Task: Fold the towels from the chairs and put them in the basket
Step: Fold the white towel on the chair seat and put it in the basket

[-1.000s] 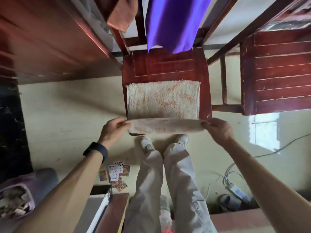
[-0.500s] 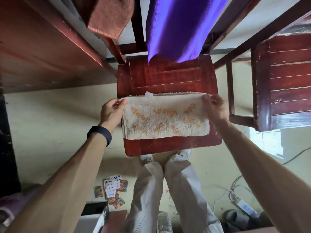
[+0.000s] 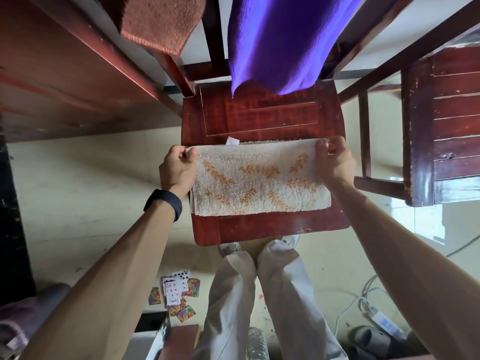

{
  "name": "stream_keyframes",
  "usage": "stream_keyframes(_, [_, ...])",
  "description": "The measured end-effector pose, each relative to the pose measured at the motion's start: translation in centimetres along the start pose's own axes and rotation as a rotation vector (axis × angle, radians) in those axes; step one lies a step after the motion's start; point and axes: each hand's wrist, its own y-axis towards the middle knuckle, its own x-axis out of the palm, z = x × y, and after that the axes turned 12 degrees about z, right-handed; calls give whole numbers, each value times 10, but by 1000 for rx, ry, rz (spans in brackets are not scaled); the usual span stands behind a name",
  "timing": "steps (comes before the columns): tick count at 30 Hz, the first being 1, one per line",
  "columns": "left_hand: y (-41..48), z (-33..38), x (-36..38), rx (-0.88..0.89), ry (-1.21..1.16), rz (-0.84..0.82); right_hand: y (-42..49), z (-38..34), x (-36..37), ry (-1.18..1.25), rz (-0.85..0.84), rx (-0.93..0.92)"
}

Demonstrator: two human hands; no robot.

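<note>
**Cream towel folded in half on the chair seat**

At upper left of the frame a rust-brown terry towel (image 3: 158,22) hangs over a chair back, unfolded. Centre left, the left hand (image 3: 178,170) pinches the far left corner of the cream terry towel with orange flecks (image 3: 259,180); it lies doubled on the dark red wooden chair seat (image 3: 259,227), probably so the flat seat steadies the fold. Above it, a purple ribbed towel (image 3: 280,40) drapes down. Centre right, the right hand (image 3: 333,165) clamps the opposite far corner, seemingly aligning the edges. A second dark red slatted chair (image 3: 446,126) stands at far right. No basket can be made out with certainty, so its contents cannot be told.
</note>
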Motion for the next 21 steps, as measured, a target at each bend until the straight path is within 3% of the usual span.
stream_keyframes(3, [-10,5,1,123,146,96,-5,3,3,-24,83,-59])
stream_keyframes(6, [-34,2,7,526,390,281,-33,-1,0,-126,252,-284])
stream_keyframes(8, [-54,-1,20,782,393,245,-63,-6,3,-190,250,-433])
stream_keyframes(10, [-72,-5,40,918,378,98,-94,-7,16,-247,111,-536])
stream_keyframes(13, [-80,-13,63,940,484,-34,-113,2,38,-354,-96,-526])
stream_keyframes(15, [-74,-20,68,914,556,-7,-102,14,43,-394,-102,-489])
stream_keyframes(21, [-71,-18,69,856,604,53,-75,32,37,-484,-85,-648])
